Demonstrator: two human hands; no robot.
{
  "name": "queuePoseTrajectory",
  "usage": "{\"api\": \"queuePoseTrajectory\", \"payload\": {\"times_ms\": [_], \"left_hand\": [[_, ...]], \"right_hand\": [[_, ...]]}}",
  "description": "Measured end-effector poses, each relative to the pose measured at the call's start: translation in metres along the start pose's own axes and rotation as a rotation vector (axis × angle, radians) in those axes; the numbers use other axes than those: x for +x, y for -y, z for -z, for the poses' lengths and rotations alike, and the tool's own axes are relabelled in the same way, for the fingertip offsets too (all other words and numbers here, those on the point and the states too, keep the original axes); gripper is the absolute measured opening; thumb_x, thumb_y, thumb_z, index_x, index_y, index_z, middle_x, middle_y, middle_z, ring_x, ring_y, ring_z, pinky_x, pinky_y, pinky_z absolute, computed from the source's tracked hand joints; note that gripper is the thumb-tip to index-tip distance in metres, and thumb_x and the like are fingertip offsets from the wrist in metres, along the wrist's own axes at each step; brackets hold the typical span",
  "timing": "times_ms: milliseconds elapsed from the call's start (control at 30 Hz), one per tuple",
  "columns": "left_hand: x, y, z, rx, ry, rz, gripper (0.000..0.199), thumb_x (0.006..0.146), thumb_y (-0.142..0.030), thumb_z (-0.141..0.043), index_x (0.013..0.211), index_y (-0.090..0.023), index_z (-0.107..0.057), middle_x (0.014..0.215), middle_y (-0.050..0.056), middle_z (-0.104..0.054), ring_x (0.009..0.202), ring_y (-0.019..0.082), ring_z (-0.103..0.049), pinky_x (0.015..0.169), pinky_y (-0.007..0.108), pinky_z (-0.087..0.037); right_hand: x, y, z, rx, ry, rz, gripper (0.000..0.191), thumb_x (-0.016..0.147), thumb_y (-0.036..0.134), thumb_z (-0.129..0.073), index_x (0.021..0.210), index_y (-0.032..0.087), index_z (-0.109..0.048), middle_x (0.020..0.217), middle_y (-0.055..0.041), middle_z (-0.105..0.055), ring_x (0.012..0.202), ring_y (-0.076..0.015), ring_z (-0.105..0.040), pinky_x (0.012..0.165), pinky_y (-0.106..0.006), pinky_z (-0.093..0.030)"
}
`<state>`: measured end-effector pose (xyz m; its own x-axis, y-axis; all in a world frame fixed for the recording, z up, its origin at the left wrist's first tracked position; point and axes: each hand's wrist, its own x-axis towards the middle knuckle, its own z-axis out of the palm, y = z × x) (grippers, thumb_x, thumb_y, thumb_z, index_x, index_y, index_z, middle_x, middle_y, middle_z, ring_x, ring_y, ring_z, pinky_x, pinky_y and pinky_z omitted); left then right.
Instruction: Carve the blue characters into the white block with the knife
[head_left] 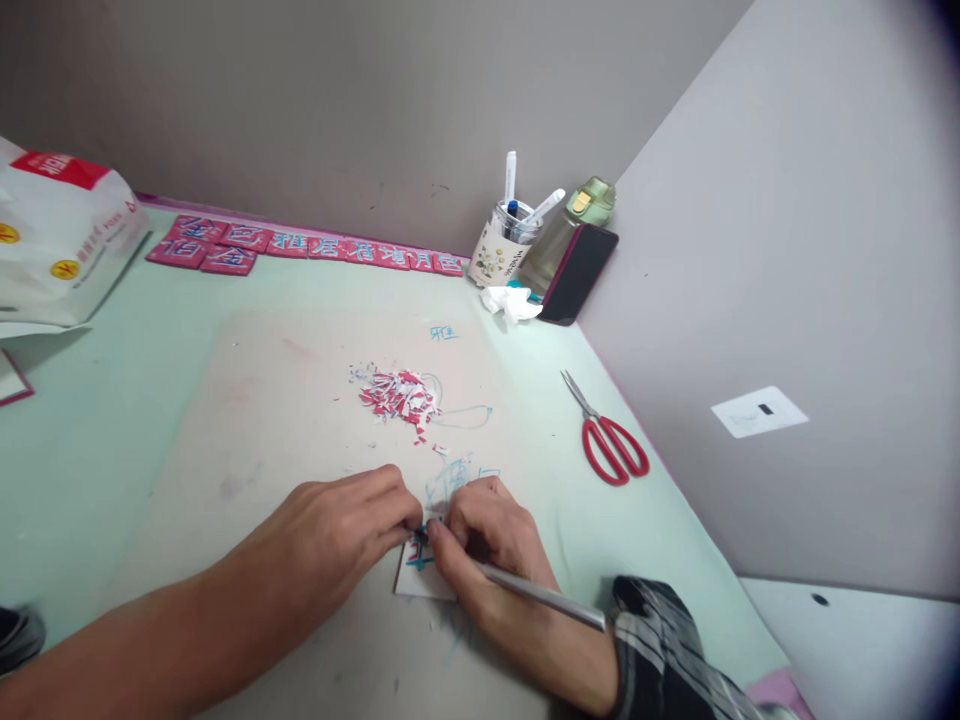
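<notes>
A small white card (420, 584) with blue and red strokes lies on the beige mat (247, 440), partly covered by both hands. My right hand (495, 545) is closed round a slim silver pen-like tool (544, 596), its tip at the card and hidden by the fingers. From the left, my left hand (356, 520) reaches the card's upper edge, fingers bent and pressed together; whether they pinch anything is hidden. Beyond the hands sits a pile of red and white scraps (401, 395).
Red-handled scissors (615, 450) lie at the right. Behind stand a pen jar (499, 245), a green bottle (592, 205), a phone (579, 275) and crumpled tissue (512, 303). Pink character tiles (326, 247) line the back edge; a white bag (67, 240) is at the left.
</notes>
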<state>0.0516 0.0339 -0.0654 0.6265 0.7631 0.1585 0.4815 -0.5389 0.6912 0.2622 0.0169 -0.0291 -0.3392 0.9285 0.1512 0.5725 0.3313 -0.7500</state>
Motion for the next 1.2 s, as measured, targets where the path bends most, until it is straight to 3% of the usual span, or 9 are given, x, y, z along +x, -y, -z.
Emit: {"api": "queuePoseTrajectory", "payload": {"times_ms": [233, 367, 467, 567, 633, 733, 833, 1067, 1200], "left_hand": [[0.002, 0.001, -0.003, 0.131, -0.008, -0.051, 0.029, 0.105, -0.012, -0.033, 0.089, -0.022, -0.054, 0.082, 0.000, -0.057, 0.068, 0.017, -0.060, 0.062, 0.030, -0.039], [0.003, -0.001, 0.019, 0.046, 0.187, -0.070, 0.023, 0.104, -0.017, -0.036, 0.087, -0.023, -0.051, 0.082, -0.001, -0.060, 0.067, 0.016, -0.060, 0.062, 0.028, -0.040], [0.003, -0.002, 0.038, -0.038, 0.317, 0.063, 0.021, 0.103, -0.024, -0.037, 0.084, -0.025, -0.047, 0.077, -0.003, -0.060, 0.063, 0.014, -0.056, 0.059, 0.026, -0.039], [0.005, -0.001, 0.047, -0.008, 0.270, 0.223, 0.023, 0.104, -0.031, -0.036, 0.085, -0.025, -0.046, 0.076, -0.004, -0.059, 0.064, 0.015, -0.054, 0.059, 0.026, -0.037], [0.006, 0.001, 0.047, 0.042, 0.212, 0.240, 0.022, 0.103, -0.033, -0.038, 0.085, -0.025, -0.048, 0.078, -0.003, -0.060, 0.067, 0.016, -0.055, 0.061, 0.027, -0.037], [0.008, 0.003, 0.044, 0.075, 0.149, 0.220, 0.012, 0.099, -0.032, -0.047, 0.092, -0.025, -0.053, 0.083, -0.002, -0.062, 0.073, 0.017, -0.059, 0.065, 0.027, -0.039], [0.006, 0.004, 0.040, 0.062, 0.160, 0.179, 0.006, 0.098, -0.027, -0.053, 0.100, -0.026, -0.059, 0.091, -0.001, -0.065, 0.081, 0.018, -0.063, 0.070, 0.027, -0.043], [0.002, 0.003, 0.031, 0.023, 0.175, 0.084, 0.031, 0.100, -0.016, -0.048, 0.125, -0.030, -0.062, 0.115, 0.003, -0.067, 0.104, 0.020, -0.065, 0.086, 0.029, -0.049], [0.004, 0.004, 0.022, 0.007, 0.162, 0.033, 0.035, 0.100, -0.016, -0.055, 0.131, -0.033, -0.061, 0.124, 0.002, -0.067, 0.114, 0.023, -0.061, 0.096, 0.033, -0.049]], "right_hand": [[0.002, 0.000, 0.000, 0.027, 0.018, 0.001, 0.035, 0.094, 0.015, -0.054, 0.066, 0.023, -0.034, 0.060, 0.0060, -0.044, 0.060, -0.0134, -0.042, 0.069, -0.030, -0.036], [0.003, 0.001, -0.001, 0.038, 0.030, -0.012, 0.035, 0.094, 0.016, -0.052, 0.066, 0.023, -0.033, 0.060, 0.0060, -0.042, 0.060, -0.0134, -0.041, 0.069, -0.030, -0.036], [0.003, 0.001, 0.001, 0.064, 0.046, -0.051, 0.034, 0.093, 0.018, -0.053, 0.065, 0.023, -0.033, 0.061, 0.0055, -0.043, 0.062, -0.0140, -0.043, 0.070, -0.031, -0.037], [0.005, 0.001, 0.004, 0.110, 0.074, -0.128, 0.034, 0.092, 0.022, -0.055, 0.064, 0.023, -0.035, 0.061, 0.0043, -0.045, 0.066, -0.0152, -0.044, 0.070, -0.032, -0.036], [0.007, 0.000, 0.006, 0.149, 0.074, -0.174, 0.034, 0.090, 0.025, -0.056, 0.063, 0.024, -0.035, 0.061, 0.0036, -0.046, 0.067, -0.0157, -0.044, 0.067, -0.031, -0.036], [0.009, -0.002, 0.007, 0.245, 0.076, -0.212, 0.035, 0.088, 0.027, -0.058, 0.062, 0.024, -0.035, 0.058, 0.0051, -0.043, 0.061, -0.0141, -0.041, 0.062, -0.030, -0.035], [0.010, -0.003, 0.007, 0.299, 0.086, -0.211, 0.035, 0.087, 0.026, -0.059, 0.061, 0.024, -0.036, 0.057, 0.0065, -0.041, 0.057, -0.0126, -0.038, 0.059, -0.029, -0.034], [0.008, -0.005, 0.006, 0.378, 0.028, -0.224, 0.029, 0.087, 0.025, -0.062, 0.067, 0.024, -0.041, 0.062, 0.0058, -0.046, 0.060, -0.0125, -0.039, 0.056, -0.027, -0.034], [0.010, -0.007, 0.009, 0.469, -0.053, -0.254, 0.026, 0.087, 0.029, -0.064, 0.069, 0.024, -0.045, 0.062, 0.0063, -0.045, 0.059, -0.0122, -0.038, 0.054, -0.026, -0.032]]}}
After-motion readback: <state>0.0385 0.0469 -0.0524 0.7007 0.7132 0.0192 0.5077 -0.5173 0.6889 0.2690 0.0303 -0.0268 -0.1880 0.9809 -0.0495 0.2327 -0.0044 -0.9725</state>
